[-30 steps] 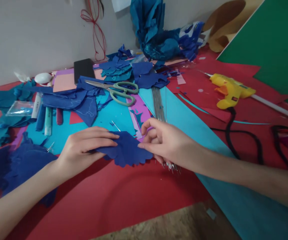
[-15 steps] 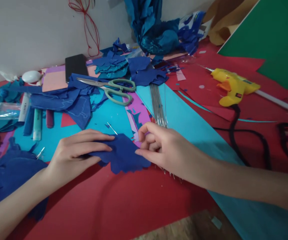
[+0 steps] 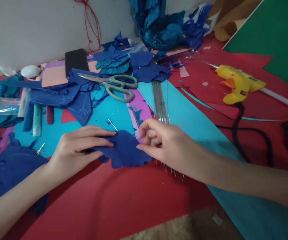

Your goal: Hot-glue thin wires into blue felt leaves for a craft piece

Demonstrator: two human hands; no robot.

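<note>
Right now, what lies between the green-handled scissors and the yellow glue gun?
In the head view, between scissors and glue gun: mainly a light-blue sheet with thin wires on it, then a red surface with small scraps.

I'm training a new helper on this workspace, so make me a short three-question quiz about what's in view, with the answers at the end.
1. True or false: in the picture, the green-handled scissors lie to the left of the yellow glue gun.

2. Choose one. The fingers of the left hand rest on:
A. the green-handled scissors
B. the scalloped blue piece
C. the yellow glue gun

3. Short answer: which hand is nearer the bundle of thin grey wires?

Key:
1. True.
2. B.
3. The right hand; it lies over part of the bundle.
</note>
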